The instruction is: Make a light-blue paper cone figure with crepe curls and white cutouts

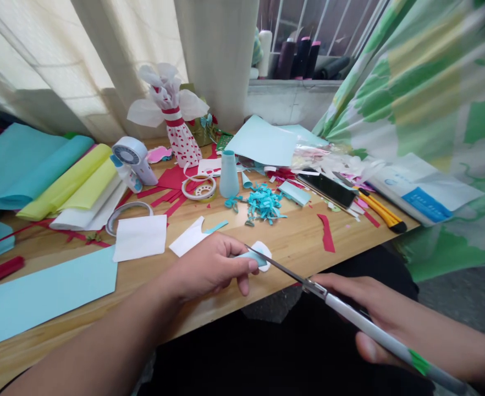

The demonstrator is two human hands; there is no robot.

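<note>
And here we are right at the fingertips: the left hand (209, 269) is closed in a tight pinch on a small pale blue paper strip (253, 257), with a white paper oval (264, 254) showing just behind it. The right hand (391, 324) wraps firmly around the long white handle of a pair of scissors (366, 324), and the slim blades come in nearly closed, their tips right beside the pinch. That strip looks feather-light and thin, likely to flex and flutter, so the safest hold would be a firm pinch at the end away from the blades. Both hands hang just above the wooden bench (292, 247). Now the landmark, a heap of teal paper scraps (264, 204), sits beyond the hands. Just behind it stands a pale blue paper cone (229, 176), and further back and left, a paper-wrapped figure in red and white (176, 135). To its right lie a black phone (329, 190) and a yellow utility knife (380, 209), while rolled sheets of coloured paper (48, 170) pile up well to its left!
</note>
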